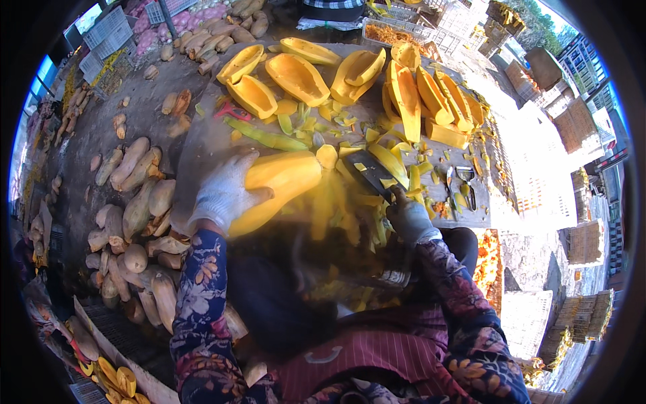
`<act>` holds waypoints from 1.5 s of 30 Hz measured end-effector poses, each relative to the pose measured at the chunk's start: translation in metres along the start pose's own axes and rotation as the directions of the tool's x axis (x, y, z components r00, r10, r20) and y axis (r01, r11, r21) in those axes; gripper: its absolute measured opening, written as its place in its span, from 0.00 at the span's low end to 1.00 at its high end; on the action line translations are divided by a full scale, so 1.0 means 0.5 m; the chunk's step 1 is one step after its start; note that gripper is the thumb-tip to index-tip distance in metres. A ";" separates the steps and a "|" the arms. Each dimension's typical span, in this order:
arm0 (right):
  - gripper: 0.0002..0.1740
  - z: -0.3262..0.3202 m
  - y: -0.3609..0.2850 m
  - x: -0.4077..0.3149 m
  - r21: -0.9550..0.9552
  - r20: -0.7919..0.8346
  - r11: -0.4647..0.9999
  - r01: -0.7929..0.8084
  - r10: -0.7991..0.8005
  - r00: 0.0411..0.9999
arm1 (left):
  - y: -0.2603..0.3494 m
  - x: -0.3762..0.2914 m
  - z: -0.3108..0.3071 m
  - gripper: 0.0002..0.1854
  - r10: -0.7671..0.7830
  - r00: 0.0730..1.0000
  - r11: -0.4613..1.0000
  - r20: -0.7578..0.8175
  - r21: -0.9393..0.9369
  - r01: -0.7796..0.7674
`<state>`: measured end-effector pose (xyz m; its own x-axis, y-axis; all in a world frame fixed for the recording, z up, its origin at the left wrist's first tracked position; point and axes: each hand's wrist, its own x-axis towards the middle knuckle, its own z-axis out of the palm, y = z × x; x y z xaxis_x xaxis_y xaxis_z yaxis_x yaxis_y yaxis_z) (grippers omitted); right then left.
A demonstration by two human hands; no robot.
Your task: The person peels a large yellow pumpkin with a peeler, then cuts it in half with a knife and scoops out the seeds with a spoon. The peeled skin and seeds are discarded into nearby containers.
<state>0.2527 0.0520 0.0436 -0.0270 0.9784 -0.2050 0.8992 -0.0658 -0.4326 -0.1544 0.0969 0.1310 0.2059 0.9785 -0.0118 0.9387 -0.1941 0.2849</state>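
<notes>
My left hand point(227, 189), in a white knit glove, grips a peeled yellow-orange squash point(282, 177) lying across the near side of the work board. The squash's right end meets a small round cut slice point(327, 156). In my gloved right hand point(410, 216) is the handle of a knife with a broad dark blade point(368, 171). Bits of yellow peel cling to the blade, which lies over peel strips to the right of the squash. Halved, hollowed squashes point(298, 78) stand in a row along the board's far side.
A peeler point(465, 174) and a small knife point(450, 188) lie at the board's right. A red-handled tool point(233, 110) is at its left. Unpeeled squashes point(139, 212) heap on the ground at left. Plastic crates point(585, 242) stand at right. Another person's dark clothing point(333, 11) shows beyond the board.
</notes>
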 end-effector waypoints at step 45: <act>0.17 0.183 -0.196 0.100 0.466 0.115 0.883 0.051 -0.118 0.986 | 0.023 -0.018 0.006 0.49 -0.095 0.993 0.991 0.077 0.103 0.087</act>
<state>0.1232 0.0895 -0.0047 -0.1833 0.9501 -0.2524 0.5890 -0.0994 -0.8020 -0.1447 0.0859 0.1316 0.1369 0.9841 -0.1128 0.9764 -0.1148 0.1828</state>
